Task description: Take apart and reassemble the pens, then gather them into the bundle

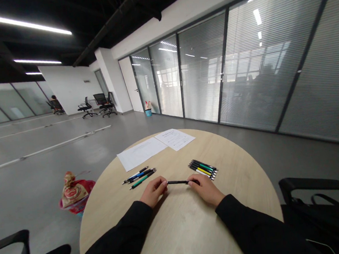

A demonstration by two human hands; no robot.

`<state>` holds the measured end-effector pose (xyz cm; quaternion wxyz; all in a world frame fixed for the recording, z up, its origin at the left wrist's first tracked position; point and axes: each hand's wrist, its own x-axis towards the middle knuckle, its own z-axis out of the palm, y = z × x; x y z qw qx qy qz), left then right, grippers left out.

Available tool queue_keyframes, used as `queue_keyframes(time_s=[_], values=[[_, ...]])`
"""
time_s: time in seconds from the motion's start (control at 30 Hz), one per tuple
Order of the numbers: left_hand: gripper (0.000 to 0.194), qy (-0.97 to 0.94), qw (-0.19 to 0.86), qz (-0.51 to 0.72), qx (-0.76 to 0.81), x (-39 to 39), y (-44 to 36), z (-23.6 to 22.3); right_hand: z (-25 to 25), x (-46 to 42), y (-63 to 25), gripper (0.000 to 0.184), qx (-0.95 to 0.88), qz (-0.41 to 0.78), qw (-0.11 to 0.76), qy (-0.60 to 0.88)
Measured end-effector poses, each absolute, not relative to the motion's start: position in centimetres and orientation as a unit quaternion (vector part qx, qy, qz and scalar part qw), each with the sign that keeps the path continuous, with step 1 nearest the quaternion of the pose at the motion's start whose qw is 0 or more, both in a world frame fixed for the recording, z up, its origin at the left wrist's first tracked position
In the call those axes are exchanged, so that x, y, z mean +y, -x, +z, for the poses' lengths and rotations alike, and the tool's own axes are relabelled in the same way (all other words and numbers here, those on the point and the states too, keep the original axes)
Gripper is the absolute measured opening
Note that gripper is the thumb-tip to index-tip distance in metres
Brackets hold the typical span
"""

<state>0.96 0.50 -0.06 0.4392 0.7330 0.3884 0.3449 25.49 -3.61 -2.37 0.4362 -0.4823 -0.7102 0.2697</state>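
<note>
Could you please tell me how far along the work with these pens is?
Done so far: a bunch of pens and a second bunch lie sorted on the round wooden table. In hand: the left hand and right hand hold a black pen. Left: two printed sheets lie beyond, apparently untouched.

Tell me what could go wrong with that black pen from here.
The black pen seems pinched only at its ends between the left hand and right hand, so it might slip and roll on the table. The left pens lie close to the left hand, and the right pens close to the right hand, so a careless move could knock either group out of place.
</note>
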Motion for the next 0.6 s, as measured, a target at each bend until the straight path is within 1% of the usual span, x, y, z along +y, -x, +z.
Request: queue_keyframes(time_s=[0.43, 0.6], values=[[0.047, -0.756, 0.391, 0.317, 0.417, 0.54, -0.83, 0.11, -2.41, -3.58, -25.50, 0.016, -0.715, 0.269, 0.432, 0.478], [0.048, -0.755, 0.390, 0.311, 0.426, 0.61, -0.77, 0.02, -2.25, -3.68, -25.41, 0.016, -0.714, 0.270, 0.436, 0.477]])
